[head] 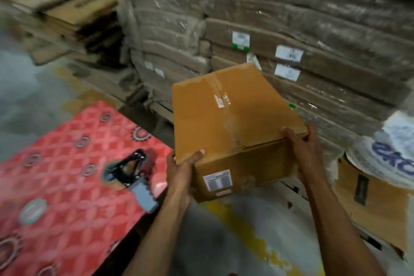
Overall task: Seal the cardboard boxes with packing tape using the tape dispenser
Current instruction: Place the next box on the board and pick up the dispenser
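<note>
A brown cardboard box [233, 119] is held in the air between both hands, its flaps closed and old tape remnants along the top seam. My left hand [181, 168] grips its near left corner, thumb on top. My right hand [302, 143] grips the near right corner, fingers curled over the edge. A white label sits on the box's front face. The tape dispenser [132, 175], black with a grey handle, lies on the red patterned table [56, 186] to the left of the box, touched by neither hand.
Stacks of plastic-wrapped flat cartons [291, 29] fill the background behind the box. Loose flattened cardboard [74, 13] is piled at upper left. A white printed sack [394, 152] and an open carton [369, 204] stand at right. The floor below is grey with a yellow line [242, 226].
</note>
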